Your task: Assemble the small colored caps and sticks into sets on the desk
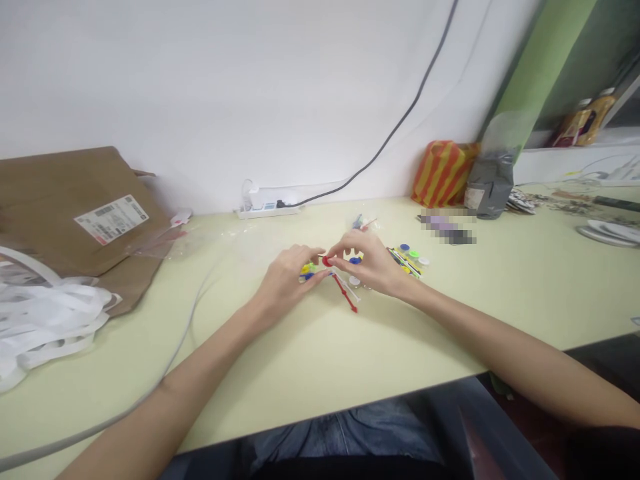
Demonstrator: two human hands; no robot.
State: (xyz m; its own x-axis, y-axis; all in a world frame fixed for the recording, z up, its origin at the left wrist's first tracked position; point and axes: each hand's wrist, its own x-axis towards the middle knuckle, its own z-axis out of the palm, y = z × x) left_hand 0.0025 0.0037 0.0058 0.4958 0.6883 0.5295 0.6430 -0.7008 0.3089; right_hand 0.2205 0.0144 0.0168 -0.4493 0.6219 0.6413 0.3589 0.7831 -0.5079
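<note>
Over the middle of the table my right hand (367, 263) pinches a small round red disc (327, 261) between thumb and fingertip. My left hand (293, 273) meets it from the other side, its fingertips curled in near the disc's edge; what they grip there is too small to make out. Just below the fingertips a red arrow-shaped pointer (345, 292) and a slim white pointer (351, 291) slant down to the right. Small yellow and blue pieces (307, 271) lie partly behind my left hand. Blue and white round pieces (355, 282) show beneath my right hand.
Right of my hands lie more coloured discs (413, 255) and thin strips (407, 263). A power strip (269, 211) sits by the wall. Leftward are a brown paper bag (60, 213), white ribbon (55, 313) and a grey cable (190, 317). A striped bag (443, 175) stands at back right.
</note>
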